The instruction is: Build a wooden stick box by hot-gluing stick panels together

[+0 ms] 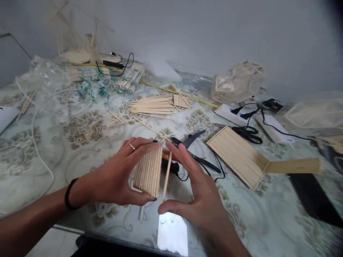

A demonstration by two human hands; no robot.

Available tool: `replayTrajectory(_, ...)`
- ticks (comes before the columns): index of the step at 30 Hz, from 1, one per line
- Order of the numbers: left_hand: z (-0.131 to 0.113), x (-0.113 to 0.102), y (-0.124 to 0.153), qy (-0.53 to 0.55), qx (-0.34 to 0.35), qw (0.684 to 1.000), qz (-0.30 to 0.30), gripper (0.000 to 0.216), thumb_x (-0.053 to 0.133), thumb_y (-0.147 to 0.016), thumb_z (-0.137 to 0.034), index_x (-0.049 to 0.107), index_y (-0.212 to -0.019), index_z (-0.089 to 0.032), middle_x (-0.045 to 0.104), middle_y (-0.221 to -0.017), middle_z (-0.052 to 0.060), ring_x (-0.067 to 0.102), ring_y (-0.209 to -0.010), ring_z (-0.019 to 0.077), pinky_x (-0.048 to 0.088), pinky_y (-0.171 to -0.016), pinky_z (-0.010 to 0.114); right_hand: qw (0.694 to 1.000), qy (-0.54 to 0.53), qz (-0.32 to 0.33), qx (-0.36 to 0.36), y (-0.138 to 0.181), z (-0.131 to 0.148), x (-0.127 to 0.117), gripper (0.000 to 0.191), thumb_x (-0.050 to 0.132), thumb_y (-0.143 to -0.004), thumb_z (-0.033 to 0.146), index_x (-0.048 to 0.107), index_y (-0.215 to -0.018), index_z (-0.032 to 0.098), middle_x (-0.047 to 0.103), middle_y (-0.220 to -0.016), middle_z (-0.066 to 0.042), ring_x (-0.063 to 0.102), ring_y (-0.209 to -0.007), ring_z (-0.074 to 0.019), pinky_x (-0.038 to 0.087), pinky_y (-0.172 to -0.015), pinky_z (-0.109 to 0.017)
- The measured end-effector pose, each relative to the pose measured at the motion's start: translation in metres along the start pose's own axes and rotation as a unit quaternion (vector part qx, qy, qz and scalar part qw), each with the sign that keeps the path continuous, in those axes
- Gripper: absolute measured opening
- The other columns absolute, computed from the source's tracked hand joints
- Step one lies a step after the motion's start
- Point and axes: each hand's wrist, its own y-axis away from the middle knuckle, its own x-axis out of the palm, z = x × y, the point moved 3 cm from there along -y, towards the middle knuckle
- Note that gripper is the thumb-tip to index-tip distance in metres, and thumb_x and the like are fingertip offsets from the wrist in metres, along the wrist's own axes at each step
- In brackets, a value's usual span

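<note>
At the centre of the frame the left hand (115,178) clasps a small stick panel (148,172), fingers closed over its top edge and thumb under its lower corner; the right hand (198,192) holds a single stick (167,176) end to end between a widely spread forefinger and thumb, just beside the panel's right edge. The work looks like fitting that stick against the panel; seating it would call for keeping it parallel to the edge. Scissors (195,150) lie behind on the surface (268,221).
</note>
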Motion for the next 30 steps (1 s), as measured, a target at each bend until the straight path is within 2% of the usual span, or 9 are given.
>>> replayTrajectory(7, -0.0055, 0.0023, -0.0029, -0.008, 0.025, 1.0, 0.002, 0.107, 0.09, -0.073, -0.033, 0.028, -0.16, -0.029, 0.053, -0.149, 0.015, 0.052, -0.142, 0.0368, 0.046, -0.119, 0.059, 0.999, 0.023, -0.005, -0.032, 0.0013, -0.0013, 0.0027, 0.124, 0.097, -0.077, 0.052, 0.019, -0.173, 0.05, 0.048, -0.173, -0.002, 0.058, -0.15, -0.0342, 0.052, -0.122, -0.057)
replayTrajectory(13, -0.0072, 0.0024, -0.0027, -0.005, 0.025, 1.0, 0.009, 0.108, 0.088, -0.074, -0.032, 0.027, -0.163, -0.03, 0.054, -0.15, 0.014, 0.052, -0.143, 0.0383, 0.047, -0.118, 0.061, 0.999, 0.014, -0.009, -0.034, 0.0018, -0.0019, 0.004, 0.125, 0.097, -0.074, 0.057, 0.021, -0.173, 0.05, 0.048, -0.173, 0.0, 0.056, -0.152, -0.0339, 0.05, -0.124, -0.058)
replayTrajectory(16, -0.0083, 0.0024, -0.0014, -0.001, 0.02, 1.0, 0.015, 0.107, 0.086, -0.075, -0.03, 0.027, -0.164, -0.028, 0.053, -0.152, 0.015, 0.051, -0.144, 0.0399, 0.045, -0.12, 0.063, 0.999, 0.015, -0.006, -0.039, 0.0014, -0.0015, 0.0043, 0.123, 0.097, -0.077, 0.054, 0.02, -0.173, 0.049, 0.047, -0.173, -0.001, 0.056, -0.152, -0.0337, 0.05, -0.124, -0.058)
replayTrajectory(22, -0.0071, 0.004, 0.0003, -0.006, 0.023, 1.0, 0.011, 0.103, 0.085, -0.076, -0.034, 0.03, -0.162, -0.025, 0.053, -0.152, 0.017, 0.05, -0.143, 0.0383, 0.043, -0.121, 0.062, 0.999, 0.017, 0.006, -0.046, 0.001, -0.0016, 0.0048, 0.12, 0.095, -0.08, 0.055, 0.019, -0.173, 0.049, 0.045, -0.174, -0.001, 0.051, -0.155, -0.0336, 0.049, -0.125, -0.059)
replayTrajectory(30, -0.0062, 0.0042, 0.0009, -0.007, 0.037, 0.999, 0.011, 0.11, 0.088, -0.077, -0.042, 0.025, -0.165, -0.026, 0.05, -0.155, 0.018, 0.05, -0.144, 0.039, 0.043, -0.119, 0.061, 0.999, 0.003, 0.012, -0.041, 0.0022, -0.0033, 0.0057, 0.122, 0.093, -0.077, 0.062, 0.019, -0.173, 0.05, 0.043, -0.175, 0.0, 0.048, -0.158, -0.0328, 0.047, -0.126, -0.058)
